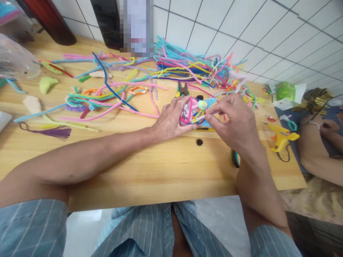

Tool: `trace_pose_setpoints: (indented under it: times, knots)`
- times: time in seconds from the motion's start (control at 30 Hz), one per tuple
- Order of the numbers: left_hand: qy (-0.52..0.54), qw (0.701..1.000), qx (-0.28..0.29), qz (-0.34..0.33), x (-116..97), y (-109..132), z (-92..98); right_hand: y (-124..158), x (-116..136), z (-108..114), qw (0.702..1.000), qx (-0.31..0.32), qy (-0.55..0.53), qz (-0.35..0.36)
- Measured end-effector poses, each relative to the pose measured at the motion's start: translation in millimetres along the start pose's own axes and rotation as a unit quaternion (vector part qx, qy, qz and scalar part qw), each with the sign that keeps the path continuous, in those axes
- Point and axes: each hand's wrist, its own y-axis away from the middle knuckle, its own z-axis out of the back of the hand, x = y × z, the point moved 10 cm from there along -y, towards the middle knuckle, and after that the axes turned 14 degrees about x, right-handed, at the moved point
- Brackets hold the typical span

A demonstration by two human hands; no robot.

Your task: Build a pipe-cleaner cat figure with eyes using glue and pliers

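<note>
My left hand [171,117] holds a small craft piece [190,110] down on the table, thumb along its near edge and fingers over its far side. The piece has pink pipe-cleaner edging, a shiny clear part, yellow and blue strands, and a pale yellow-green ball [202,104] on it. From the right, my right hand [233,119] pinches a thin white strip [201,117] against the piece, thumb and forefinger together. Light blue material [207,122] shows beneath the strip. Pliers [182,89] lie just behind the piece, and a dark round disc [199,142] lies in front.
A heap of coloured pipe cleaners [182,60] lies along the tiled wall, with more strewn left. A purple tassel [56,132] is at left. On the right are a yellow glue gun [281,137], a tape roll [235,159] and another person's arm [313,142].
</note>
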Motion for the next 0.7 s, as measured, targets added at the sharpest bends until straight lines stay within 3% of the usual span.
trace_pose_setpoints:
  times: [0.7]
  knots:
    - [0.006,1.000,0.005,0.012,1.0,-0.8,-2.2,-3.6,3.4,-11.4,0.999,0.016,0.043,-0.019]
